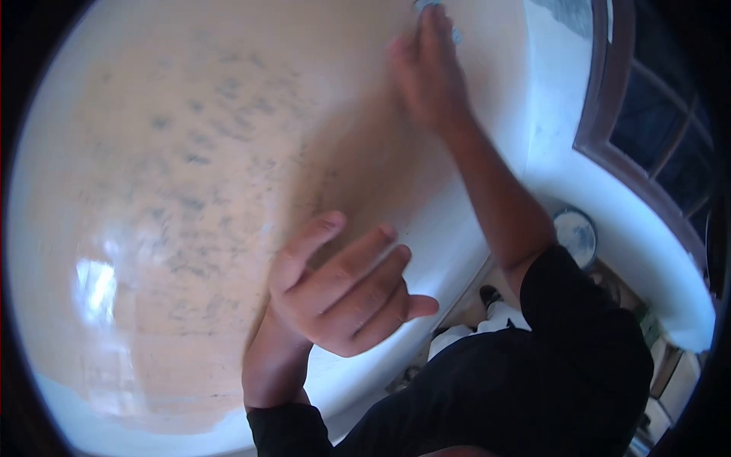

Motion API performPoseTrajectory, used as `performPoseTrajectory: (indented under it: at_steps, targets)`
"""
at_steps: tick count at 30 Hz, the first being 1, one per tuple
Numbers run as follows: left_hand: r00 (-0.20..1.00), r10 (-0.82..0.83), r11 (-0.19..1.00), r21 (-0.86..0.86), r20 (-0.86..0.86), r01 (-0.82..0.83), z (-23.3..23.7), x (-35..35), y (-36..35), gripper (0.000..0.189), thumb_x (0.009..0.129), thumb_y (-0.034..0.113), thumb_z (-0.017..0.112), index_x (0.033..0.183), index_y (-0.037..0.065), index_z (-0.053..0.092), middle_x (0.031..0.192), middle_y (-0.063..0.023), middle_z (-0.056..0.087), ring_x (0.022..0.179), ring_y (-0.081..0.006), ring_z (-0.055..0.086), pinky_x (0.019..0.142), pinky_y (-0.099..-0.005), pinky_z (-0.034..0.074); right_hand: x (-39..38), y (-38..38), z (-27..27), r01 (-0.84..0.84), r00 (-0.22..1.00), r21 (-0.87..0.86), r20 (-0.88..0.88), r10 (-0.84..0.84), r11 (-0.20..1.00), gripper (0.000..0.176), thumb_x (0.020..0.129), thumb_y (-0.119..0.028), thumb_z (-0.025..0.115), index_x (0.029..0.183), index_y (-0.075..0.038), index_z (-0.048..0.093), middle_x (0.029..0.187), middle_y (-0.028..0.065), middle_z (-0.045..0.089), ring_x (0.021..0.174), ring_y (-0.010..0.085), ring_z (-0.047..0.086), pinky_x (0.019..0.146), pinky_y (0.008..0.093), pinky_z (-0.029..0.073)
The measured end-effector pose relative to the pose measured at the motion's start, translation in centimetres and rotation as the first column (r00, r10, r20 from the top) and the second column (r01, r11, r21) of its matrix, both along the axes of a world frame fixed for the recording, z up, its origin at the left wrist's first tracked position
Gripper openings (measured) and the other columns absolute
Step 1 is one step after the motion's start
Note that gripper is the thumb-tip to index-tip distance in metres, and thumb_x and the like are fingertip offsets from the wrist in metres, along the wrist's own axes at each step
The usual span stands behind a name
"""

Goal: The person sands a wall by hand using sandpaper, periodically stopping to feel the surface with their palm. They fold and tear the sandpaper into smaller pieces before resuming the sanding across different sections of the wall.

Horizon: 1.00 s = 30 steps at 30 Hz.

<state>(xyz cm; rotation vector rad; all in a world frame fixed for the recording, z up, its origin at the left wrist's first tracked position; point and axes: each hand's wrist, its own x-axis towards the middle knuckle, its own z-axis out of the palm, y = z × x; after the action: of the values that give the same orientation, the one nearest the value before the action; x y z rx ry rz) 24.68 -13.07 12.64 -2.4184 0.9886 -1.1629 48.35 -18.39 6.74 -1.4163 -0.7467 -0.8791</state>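
The right hand (428,76) is up high on the big peach-coloured painted wall (190,91). It holds a small blue-grey pad (428,4) pressed to the wall under its fingertips. Most of the pad is cut off by the top edge of the view, so I cannot tell if it is cloth, sponge or rough paper. The fingers lie long and close together on top of it, with the thumb out to the side. The left hand (343,293) is lower down, in front of the wall, and holds nothing. Its fingers are loosely curled and a little apart, and I cannot tell if it touches the wall. Many small dark grey specks (194,160) are spread over the middle of the wall, and a white band (548,114) runs along its edge. Off to the right is a dark brown wooden window frame (601,99), and below it a round white and blue lid-like thing (576,236). It looks to me as if the pad is being rubbed on the wall. To do that well, I think the fingers should lie flat so the whole pad pushes evenly, not just one corner. Short strokes, one patch at a time, would help catch every speck. The arm is stretched far, so a light, steady push seems safer than a hard one.
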Motion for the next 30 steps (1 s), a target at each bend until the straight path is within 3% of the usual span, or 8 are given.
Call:
performPoseTrajectory:
  at_steps: [5, 9, 11, 17, 21, 26, 27, 30]
  targets:
    - [0.972, -0.165, 0.986, 0.012, 0.169, 0.165, 0.7, -2.2, -0.2, 0.03, 0.085, 0.034, 0.065, 0.064, 0.014, 0.059, 0.073, 0.0004, 0.064, 0.083, -0.0159, 0.065, 0.088, -0.0387, 0.048, -17.7, 6.2, -8.0, 0.277, 0.777, -0.211, 0.624, -0.089, 0.938, 0.052, 0.094, -0.033, 0.043, 0.139, -0.007, 0.035, 0.144, 0.0125, 0.037, 0.131, 0.0281, 0.041, 0.107, 0.0465, 0.032]
    - [0.92, -0.262, 0.962, 0.004, 0.291, 0.273, 2.6, -4.7, 0.4, 0.028, 0.084, 0.03, 0.063, 0.064, 0.013, 0.055, 0.075, -0.0013, 0.064, 0.083, -0.018, 0.065, 0.081, -0.0375, 0.047, -16.0, 1.6, -2.1, 0.123, 0.816, -0.776, 0.434, 0.382, 0.618, 0.056, 0.094, -0.04, 0.044, 0.14, -0.008, 0.036, 0.143, 0.0121, 0.04, 0.134, 0.0256, 0.038, 0.109, 0.0454, 0.03]
    - [0.933, -0.156, 0.985, -0.02, 0.325, 0.172, 2.2, -8.3, 0.3, 0.027, 0.085, 0.035, 0.063, 0.067, 0.016, 0.056, 0.08, 0.0017, 0.065, 0.084, -0.017, 0.065, 0.084, -0.0381, 0.044, -10.4, 1.2, 1.7, 0.138, 0.754, -0.341, 0.645, 0.124, 0.93, 0.065, 0.094, -0.043, 0.046, 0.142, -0.002, 0.032, 0.145, 0.0236, 0.033, 0.136, 0.0359, 0.032, 0.111, 0.052, 0.023]
    - [0.867, 0.327, 0.855, -0.508, 0.375, -0.103, -5.7, -19.2, 5.0, 0.03, 0.086, 0.047, 0.06, 0.072, 0.021, 0.062, 0.098, 0.0031, 0.068, 0.104, -0.0223, 0.057, 0.092, -0.0461, 0.037, -8.5, 2.5, 13.3, -0.068, 0.944, -0.098, 0.317, 0.096, 0.993, 0.075, 0.09, -0.035, 0.057, 0.143, 0.006, 0.023, 0.149, 0.0268, 0.024, 0.14, 0.0391, 0.019, 0.116, 0.0445, 0.011]
    - [0.605, 0.699, 0.666, -0.655, 0.381, -0.357, -11.8, -24.6, 8.7, 0.039, 0.09, 0.046, 0.052, 0.075, 0.012, 0.064, 0.1, -0.0081, 0.065, 0.099, -0.0342, 0.052, 0.085, -0.0498, 0.039, -25.7, 6.0, 5.9, -0.009, 0.602, -0.773, 0.502, 0.621, 0.634, 0.098, 0.074, -0.065, 0.06, 0.144, -0.003, 0.032, 0.146, 0.0206, 0.034, 0.14, 0.0333, 0.026, 0.112, 0.0541, 0.016]
    - [0.208, 0.964, 0.252, -0.821, 0.166, -0.513, -17.8, -32.4, 9.8, 0.055, 0.092, 0.048, 0.047, 0.128, 0.007, 0.047, 0.135, -0.0207, 0.047, 0.13, -0.0452, 0.035, 0.104, -0.0575, 0.025, -26.1, 11.7, 3.8, 0.147, -0.007, -0.169, 0.985, 0.172, 0.975, 0.089, 0.078, -0.066, 0.053, 0.14, -0.005, 0.039, 0.149, 0.0138, 0.034, 0.139, 0.0257, 0.029, 0.11, 0.0518, 0.021]
    - [0.147, 0.988, 0.123, -0.861, 0.057, -0.493, -18.8, -32.8, 10.0, 0.067, 0.092, 0.05, 0.046, 0.141, 0.005, 0.036, 0.144, -0.023, 0.037, 0.137, -0.0456, 0.025, 0.108, -0.0588, 0.019, -22.8, 6.3, 12.4, 0.19, 0.548, -0.525, 0.758, 0.353, 0.83, 0.086, 0.082, -0.059, 0.055, 0.142, -0.001, 0.034, 0.148, 0.0189, 0.032, 0.141, 0.0337, 0.024, 0.112, 0.0563, 0.014]
    - [-0.011, 0.998, 0.045, -0.76, 0.068, -0.648, -21.7, -31.3, 12.7, 0.078, 0.092, 0.054, 0.044, 0.147, 0.003, 0.022, 0.151, -0.0254, 0.02, 0.142, -0.0432, 0.013, 0.111, -0.0591, 0.008, -15.6, 6.7, 21.4, 0.19, 0.648, -0.139, 0.761, -0.018, 0.972, 0.083, 0.088, -0.044, 0.057, 0.146, 0.003, 0.02, 0.15, 0.0247, 0.023, 0.141, 0.0381, 0.018, 0.115, 0.047, 0.01]
